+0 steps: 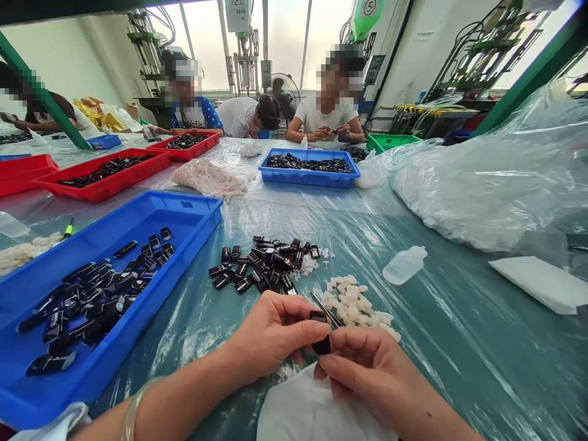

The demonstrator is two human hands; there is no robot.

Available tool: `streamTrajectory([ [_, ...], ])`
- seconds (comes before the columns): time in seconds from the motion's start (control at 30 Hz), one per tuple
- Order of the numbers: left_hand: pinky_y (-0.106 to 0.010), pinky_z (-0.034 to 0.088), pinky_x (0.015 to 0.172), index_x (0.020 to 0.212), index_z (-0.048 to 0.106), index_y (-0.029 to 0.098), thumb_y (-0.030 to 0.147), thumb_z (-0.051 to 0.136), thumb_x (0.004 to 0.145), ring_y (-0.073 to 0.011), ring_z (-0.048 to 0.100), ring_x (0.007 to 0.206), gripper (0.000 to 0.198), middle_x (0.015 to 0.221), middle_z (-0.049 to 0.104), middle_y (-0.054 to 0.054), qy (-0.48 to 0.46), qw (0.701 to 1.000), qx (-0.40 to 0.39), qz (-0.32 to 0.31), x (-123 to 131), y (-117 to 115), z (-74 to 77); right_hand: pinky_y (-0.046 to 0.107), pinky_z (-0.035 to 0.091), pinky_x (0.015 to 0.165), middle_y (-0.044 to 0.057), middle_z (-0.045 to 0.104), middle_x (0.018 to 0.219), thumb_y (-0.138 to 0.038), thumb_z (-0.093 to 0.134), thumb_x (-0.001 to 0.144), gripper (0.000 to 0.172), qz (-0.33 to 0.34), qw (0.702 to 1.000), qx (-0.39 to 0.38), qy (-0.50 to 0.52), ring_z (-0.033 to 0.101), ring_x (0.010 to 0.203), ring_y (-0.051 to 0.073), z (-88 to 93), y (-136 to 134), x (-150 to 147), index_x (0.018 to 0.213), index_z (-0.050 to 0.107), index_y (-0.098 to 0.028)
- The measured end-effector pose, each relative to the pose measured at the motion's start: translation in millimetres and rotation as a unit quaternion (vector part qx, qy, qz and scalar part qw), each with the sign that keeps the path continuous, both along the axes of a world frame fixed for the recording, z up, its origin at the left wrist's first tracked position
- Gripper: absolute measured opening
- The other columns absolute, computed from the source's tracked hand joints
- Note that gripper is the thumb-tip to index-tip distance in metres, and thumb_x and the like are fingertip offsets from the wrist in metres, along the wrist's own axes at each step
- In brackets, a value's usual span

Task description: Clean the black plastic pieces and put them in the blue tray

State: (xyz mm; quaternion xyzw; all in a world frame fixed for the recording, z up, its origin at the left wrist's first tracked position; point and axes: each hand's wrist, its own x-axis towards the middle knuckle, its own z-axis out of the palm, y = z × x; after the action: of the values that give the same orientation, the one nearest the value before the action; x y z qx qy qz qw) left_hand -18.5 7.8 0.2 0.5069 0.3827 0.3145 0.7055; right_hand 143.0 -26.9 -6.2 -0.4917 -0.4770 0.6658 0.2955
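Observation:
My left hand pinches a small glossy black part between thumb and fingers. My right hand is closed right beside it, holding thin metal tweezers whose tips point up and left over the part. Under both hands lies a white cloth. Just beyond the hands are a small heap of white pieces and a loose pile of black parts on the plastic-covered table.
A blue tray with several black parts stands at my left. A small clear bottle, a white pad and a big plastic bag lie to the right. Three people work at the far side behind red trays and another blue tray.

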Motion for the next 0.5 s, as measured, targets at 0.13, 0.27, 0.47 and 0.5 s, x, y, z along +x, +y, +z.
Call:
streamTrajectory([
  [0.13,-0.018,0.046,0.048,0.073,0.068,0.01,0.034,0.069,0.068,-0.009,0.056,0.053,0.025,0.061,0.06,-0.003,0.007,0.999,-0.037,0.027,0,-1,0.2,0.026,0.044,0.053,0.001,0.062,0.063,-0.033,0.067,0.07,0.017,-0.164,0.961,0.187,-0.118,0.054,0.056,0.014,10.6,5,11,0.078,0.068,-0.018],
  [0.27,-0.021,0.05,0.055,0.078,0.067,0.011,0.036,0.071,0.065,-0.014,0.065,0.06,0.029,0.07,0.065,-0.005,0.016,0.996,-0.078,0.033,0,-3,2.9,0.036,0.046,0.073,0.006,0.06,0.098,-0.033,0.069,0.065,0.042,-0.407,0.763,0.458,-0.204,0.057,0.088,0.022,19.7,25,39,0.105,0.058,-0.023],
  [0.47,-0.019,0.05,0.052,0.077,0.064,0.011,0.033,0.072,0.062,-0.0138,0.065,0.058,0.028,0.068,0.064,-0.004,0.004,0.996,-0.08,0.031,1,-4,5.6,0.044,0.045,0.069,0.026,0.048,0.122,-0.048,0.065,0.069,0.075,-0.402,0.724,0.407,-0.386,0.048,0.109,0.038,-5.1,62,91,0.128,0.037,-0.011],
  [0.5,-0.02,0.05,0.052,0.076,0.064,0.011,0.031,0.073,0.062,-0.0135,0.064,0.058,0.027,0.067,0.064,-0.004,0.001,0.996,-0.078,0.031,1,-5,5.5,0.043,0.046,0.067,0.028,0.05,0.118,-0.048,0.066,0.069,0.075,-0.383,0.728,0.409,-0.395,0.05,0.107,0.04,-13.4,65,96,0.126,0.039,-0.008],
])
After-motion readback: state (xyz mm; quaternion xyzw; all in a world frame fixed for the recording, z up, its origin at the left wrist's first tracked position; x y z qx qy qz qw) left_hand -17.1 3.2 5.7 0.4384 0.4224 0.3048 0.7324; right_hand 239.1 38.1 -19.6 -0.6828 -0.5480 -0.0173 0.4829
